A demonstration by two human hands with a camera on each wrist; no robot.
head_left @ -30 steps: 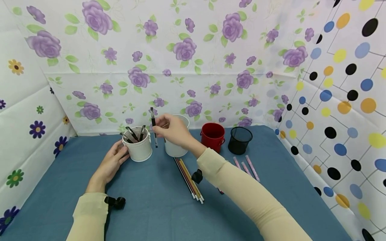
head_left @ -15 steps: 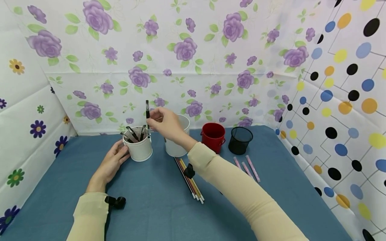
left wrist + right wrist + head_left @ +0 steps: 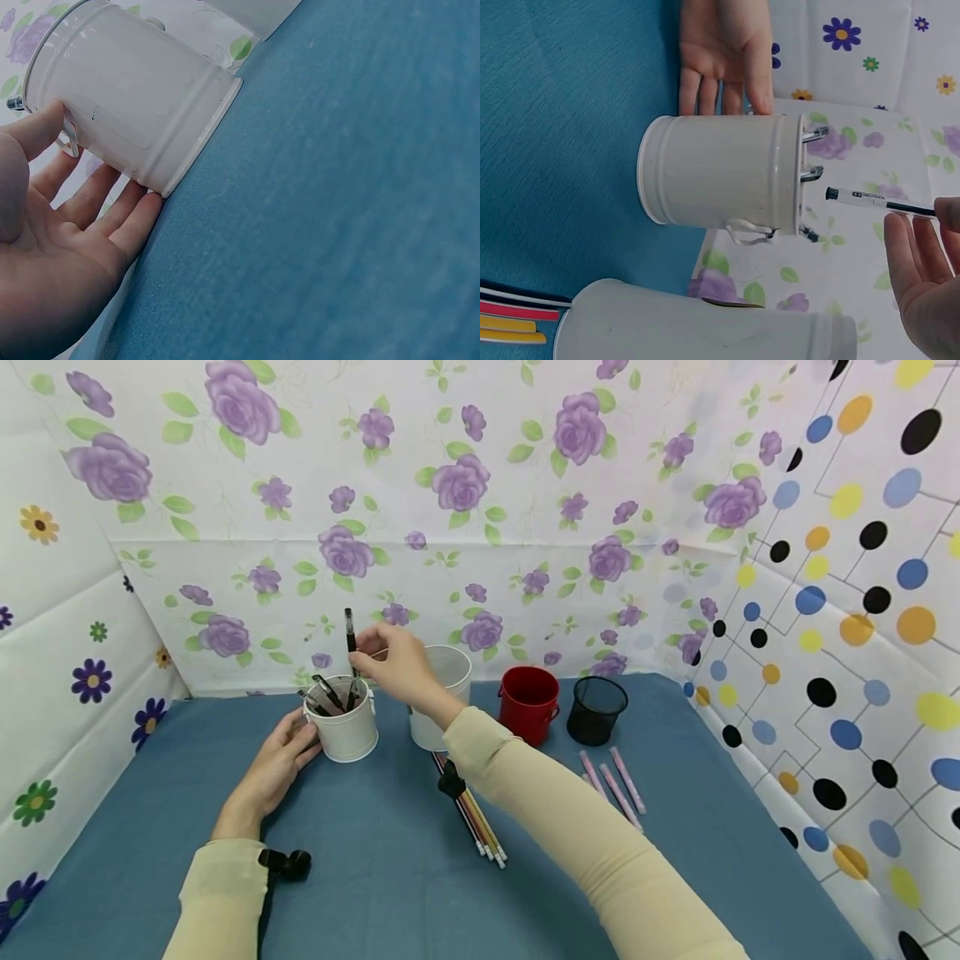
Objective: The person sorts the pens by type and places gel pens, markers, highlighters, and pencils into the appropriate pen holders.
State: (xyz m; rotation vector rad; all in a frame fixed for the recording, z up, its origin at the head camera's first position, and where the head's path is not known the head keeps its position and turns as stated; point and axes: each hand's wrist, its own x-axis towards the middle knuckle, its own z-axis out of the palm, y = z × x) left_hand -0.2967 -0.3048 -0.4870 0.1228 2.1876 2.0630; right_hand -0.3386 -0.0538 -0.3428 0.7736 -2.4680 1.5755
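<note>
Right hand (image 3: 402,667) pinches a pen (image 3: 350,628); left hand (image 3: 274,762), fairly straight-fingered, touches the bucket (image 3: 349,738) at nine o'clock, fingertips partly hidden from us.

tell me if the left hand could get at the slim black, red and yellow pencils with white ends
Probably yes: the left hand touches the glossy white round bucket, but only blue cloth shows between hand and pencils; the right wrist's black camera covers part of them.

Head view forward and down, wrist views close, tilted, sharing the smaller white bucket (image 3: 716,171)
</note>
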